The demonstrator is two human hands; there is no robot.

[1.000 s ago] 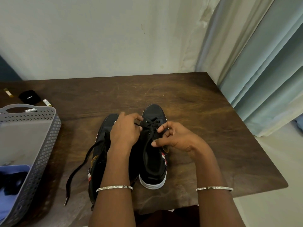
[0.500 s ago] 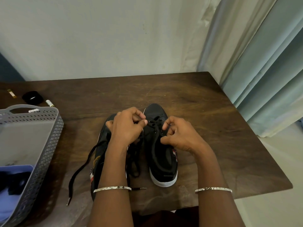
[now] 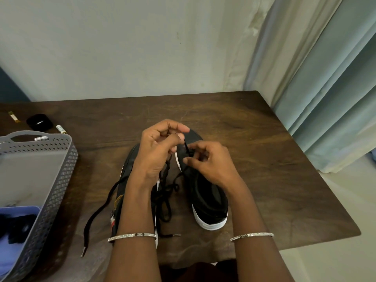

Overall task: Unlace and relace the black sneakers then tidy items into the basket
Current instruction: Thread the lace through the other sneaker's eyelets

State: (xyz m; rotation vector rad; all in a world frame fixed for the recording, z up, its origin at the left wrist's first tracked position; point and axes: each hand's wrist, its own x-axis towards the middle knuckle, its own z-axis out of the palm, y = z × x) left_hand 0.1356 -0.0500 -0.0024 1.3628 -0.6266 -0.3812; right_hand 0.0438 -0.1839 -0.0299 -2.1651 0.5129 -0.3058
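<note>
Two black sneakers with white soles lie side by side on the brown table (image 3: pixel 264 159), toes away from me. My left hand (image 3: pixel 156 151) covers the left sneaker (image 3: pixel 127 180) and pinches the black lace (image 3: pixel 186 146) of the right sneaker (image 3: pixel 207 200), pulling it up near the toe eyelets. My right hand (image 3: pixel 207 161) rests on the right sneaker's upper with fingers curled, pinching the lace at the eyelets. Loose lace loops (image 3: pixel 164 198) pile up between the shoes. The left sneaker's lace (image 3: pixel 97 216) trails toward the table's near left edge.
A grey perforated basket (image 3: pixel 61 180) stands at the left, with blue and black cloth (image 3: pixel 16 224) inside. Behind it lie a black round object (image 3: pixel 39 122), a small yellow item (image 3: pixel 13 116) and two small white tubes (image 3: pixel 61 129). A curtain (image 3: pixel 325 98) hangs at the right.
The left hand has lifted and drawn the lace upward out of the right sneaker's front eyelets. More loose lace has gathered between the shoes, and the right sneaker has shifted slightly right.
</note>
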